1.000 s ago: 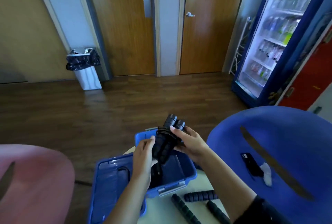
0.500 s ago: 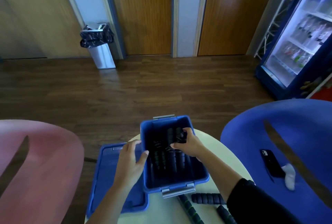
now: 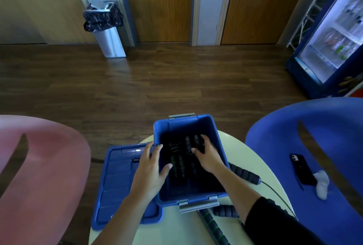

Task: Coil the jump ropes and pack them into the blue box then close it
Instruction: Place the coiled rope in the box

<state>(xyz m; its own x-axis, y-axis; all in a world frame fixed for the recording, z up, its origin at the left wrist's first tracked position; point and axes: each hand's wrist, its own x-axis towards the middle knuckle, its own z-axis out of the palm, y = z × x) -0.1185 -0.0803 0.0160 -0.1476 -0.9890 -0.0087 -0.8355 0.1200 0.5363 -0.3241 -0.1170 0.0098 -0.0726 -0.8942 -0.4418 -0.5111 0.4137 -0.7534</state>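
Note:
The open blue box [image 3: 213, 136] stands on a round white table [image 3: 176, 225]. Inside it lie coiled jump ropes [image 3: 179, 163] with black handles, some ringed in green. My right hand [image 3: 207, 156] is down in the box, its spread fingers pressing on the handles at the right. Over the box's left wall rests my left hand [image 3: 151, 168], fingers straight, thumb inside. The blue lid [image 3: 115, 182] lies flat to the left of the box. Loose rope handles lie outside: one black handle [image 3: 244, 174] to the right, a green-ringed handle [image 3: 213, 227] and a short black handle [image 3: 225, 210] in front.
A pink chair [image 3: 39, 176] stands at the left and a blue chair [image 3: 314, 136] at the right, with a black phone [image 3: 301, 168] and a white wad [image 3: 322, 184] on its seat. Beyond the wooden floor are a bin [image 3: 106, 28], doors and a drinks fridge [image 3: 334, 38].
One second ago both hands held the coiled rope bundle above the box. It now lies inside, the right hand pressing on it and the left hand on the box's wall.

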